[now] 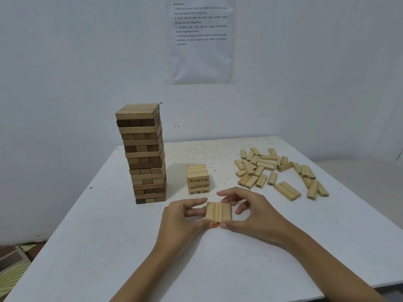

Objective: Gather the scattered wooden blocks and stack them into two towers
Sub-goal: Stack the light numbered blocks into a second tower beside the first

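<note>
A row of three pale blocks [218, 211] lies side by side between my hands near the table's middle. My left hand [185, 216] pinches its left side, thumb at the near edge. My right hand [248, 209] pinches its right side, fingers curled over the far edge. Just behind stands a short tower of pale numbered blocks [197, 179]. A tall tower of darker mixed-brown blocks [142, 153] rises at the left. Several loose pale blocks [268, 168] lie scattered on the right.
The white table [130, 247] stands against a white wall, its left edge dropping to a patterned floor [13, 269]. A printed sheet [201, 38] hangs on the wall. Three aligned blocks [287, 191] lie apart from the pile's near side.
</note>
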